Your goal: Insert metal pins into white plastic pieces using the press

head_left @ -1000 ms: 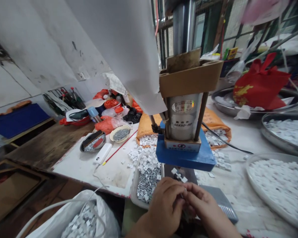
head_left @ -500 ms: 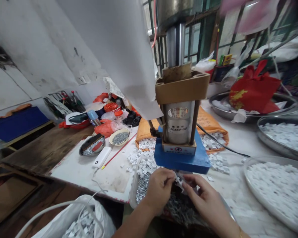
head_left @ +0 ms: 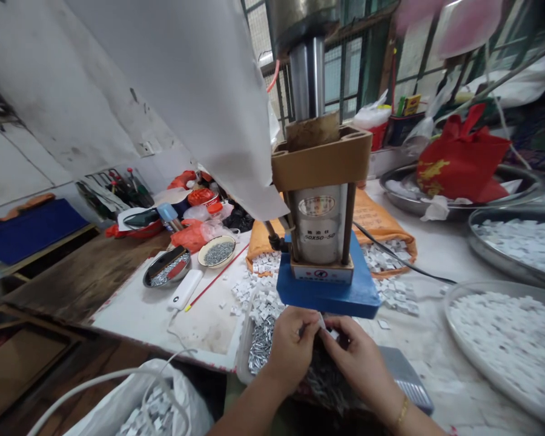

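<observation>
White plastic clips [head_left: 508, 330] fill a shallow round tray at the right of the bench, and a second metal pan [head_left: 518, 239] behind it holds more; these read as finished or sorted stock, though I cannot tell which. Both hands meet just under the blue plate [head_left: 327, 293] of the small pneumatic press [head_left: 320, 200]. The left hand [head_left: 290, 348] is curled, fingertips pinched toward the middle; the right hand [head_left: 361, 363] is likewise closed, pinching a small white piece [head_left: 322, 321] between thumb and forefinger. The piece sits at the front edge of the press bed, right where the two hands touch. Whether it already carries a metal pin is too small to tell. Below and left of the hands, a clear tub [head_left: 261, 339] holds silver pins mixed with white clips, well stocked. Loose clips [head_left: 258, 290] lie scattered on the bench beside an orange sack [head_left: 381, 221] that spills more of them. A white bag [head_left: 149, 406] at lower left also holds white pieces. Judgement: work is mid-run, one piece in hand at the press, a large supply unprocessed, a large pile apparently done.
</observation>
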Available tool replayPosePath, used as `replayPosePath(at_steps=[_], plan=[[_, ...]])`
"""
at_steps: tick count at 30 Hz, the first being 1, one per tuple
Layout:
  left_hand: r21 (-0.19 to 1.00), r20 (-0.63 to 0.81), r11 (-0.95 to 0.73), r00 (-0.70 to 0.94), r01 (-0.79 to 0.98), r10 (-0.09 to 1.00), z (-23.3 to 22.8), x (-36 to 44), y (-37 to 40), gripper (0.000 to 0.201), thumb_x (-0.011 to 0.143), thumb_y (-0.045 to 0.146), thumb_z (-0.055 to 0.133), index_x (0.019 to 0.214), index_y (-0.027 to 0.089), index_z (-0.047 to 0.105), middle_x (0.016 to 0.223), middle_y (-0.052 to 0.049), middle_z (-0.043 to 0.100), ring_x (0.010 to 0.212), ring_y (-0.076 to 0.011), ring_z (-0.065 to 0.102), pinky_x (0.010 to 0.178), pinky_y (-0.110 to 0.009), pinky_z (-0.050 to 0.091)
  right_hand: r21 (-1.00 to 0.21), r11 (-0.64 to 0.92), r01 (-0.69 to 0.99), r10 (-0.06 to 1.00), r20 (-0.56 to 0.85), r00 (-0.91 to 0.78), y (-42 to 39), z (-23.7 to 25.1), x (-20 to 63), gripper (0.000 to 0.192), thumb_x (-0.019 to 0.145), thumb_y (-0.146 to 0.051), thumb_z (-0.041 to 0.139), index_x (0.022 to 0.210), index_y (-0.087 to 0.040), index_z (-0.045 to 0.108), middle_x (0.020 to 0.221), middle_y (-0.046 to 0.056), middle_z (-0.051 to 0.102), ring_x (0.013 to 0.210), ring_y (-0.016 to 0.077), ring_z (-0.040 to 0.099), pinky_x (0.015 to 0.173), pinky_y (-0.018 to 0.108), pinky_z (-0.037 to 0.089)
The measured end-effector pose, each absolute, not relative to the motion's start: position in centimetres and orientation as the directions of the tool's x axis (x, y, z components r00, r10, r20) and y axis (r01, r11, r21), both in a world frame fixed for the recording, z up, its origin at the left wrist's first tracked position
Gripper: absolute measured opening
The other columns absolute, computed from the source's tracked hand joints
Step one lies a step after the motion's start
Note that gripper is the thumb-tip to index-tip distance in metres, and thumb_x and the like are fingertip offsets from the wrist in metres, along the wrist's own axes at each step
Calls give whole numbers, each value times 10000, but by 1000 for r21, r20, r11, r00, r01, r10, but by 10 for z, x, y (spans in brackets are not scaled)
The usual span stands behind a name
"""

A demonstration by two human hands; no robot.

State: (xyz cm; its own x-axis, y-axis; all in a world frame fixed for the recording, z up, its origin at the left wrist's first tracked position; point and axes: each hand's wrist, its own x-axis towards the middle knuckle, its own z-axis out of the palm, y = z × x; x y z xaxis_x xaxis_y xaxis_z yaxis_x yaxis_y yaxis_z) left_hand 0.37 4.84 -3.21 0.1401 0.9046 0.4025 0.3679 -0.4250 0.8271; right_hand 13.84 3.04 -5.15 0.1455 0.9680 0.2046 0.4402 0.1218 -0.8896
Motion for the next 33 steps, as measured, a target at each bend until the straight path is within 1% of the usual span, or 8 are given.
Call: replayPosePath(at_steps=[10, 14, 20, 22, 25, 29, 31, 33], plan=[[723, 531, -571, 216, 388, 819, -39, 7, 48, 156, 829, 89, 530, 832, 177, 659, 858, -55, 664, 814, -172, 603, 763, -314, 496, -864, 141, 483, 972, 212, 96, 30, -53, 140, 207, 789, -343, 517, 843, -206, 662, 815, 66, 701, 673, 207, 619, 616, 317, 510], [598, 591, -678, 335, 428, 733, -44, 8, 47, 211, 835, 49, 457, 915, 171, 610, 886, -77, 630, 868, -196, 572, 788, -336, 475, -801, 208, 562, 966, 257, 10, 19, -52, 162, 286, 782, -341, 545, 1014, -206, 641, 965, 87, 687, 857, 231, 637, 754, 344, 533], [590, 594, -687, 349, 424, 725, -47, 8, 48, 178, 826, 22, 423, 879, 171, 506, 893, -85, 583, 867, -197, 542, 788, -330, 448, -415, 244, 877, 950, 285, -129, -16, -69, 221, 257, 755, -454, 592, 904, -289, 721, 1092, 108, 670, 1021, 333, 600, 839, 493, 509], [594, 591, -677, 336, 434, 733, -48, 8, 47, 164, 818, 23, 425, 834, 176, 480, 864, -78, 564, 842, -197, 533, 767, -325, 440, -255, 262, 931, 941, 282, -187, -28, -81, 231, 228, 738, -464, 606, 843, -309, 737, 1148, 98, 663, 1103, 387, 550, 801, 534, 512], [598, 573, -647, 312, 472, 758, -50, 9, 47, 146, 816, 44, 434, 781, 184, 460, 808, -63, 533, 780, -194, 512, 715, -316, 424, -126, 292, 948, 916, 321, -240, -40, -98, 233, 244, 750, -443, 600, 904, -309, 732, 1181, 87, 657, 1146, 395, 523, 765, 514, 532], [704, 468, -533, 257, 470, 845, -46, 9, 47, 115, 800, 74, 491, 783, 186, 472, 821, -50, 543, 790, -190, 523, 730, -309, 415, -117, 304, 946, 894, 378, -240, -36, -98, 229, 220, 762, -446, 594, 846, -295, 731, 1197, 100, 642, 1166, 399, 500, 776, 523, 521], [798, 369, -435, 233, 417, 900, -42, 8, 46, 118, 786, 78, 523, 810, 188, 489, 845, -39, 571, 804, -180, 543, 747, -297, 419, -176, 311, 934, 888, 404, -220, -26, -88, 223, 208, 780, -432, 584, 754, -274, 716, 1156, 107, 656, 1140, 380, 519, 804, 522, 506], [864, 295, -363, 234, 349, 926, -37, 7, 43, 121, 783, 82, 535, 826, 191, 509, 863, -25, 596, 821, -169, 560, 766, -283, 423, -254, 336, 907, 868, 458, -193, -15, -74, 213, 192, 804, -398, 570, 803, -252, 696, 1126, 114, 655, 1094, 338, 551, 842, 500, 495]])
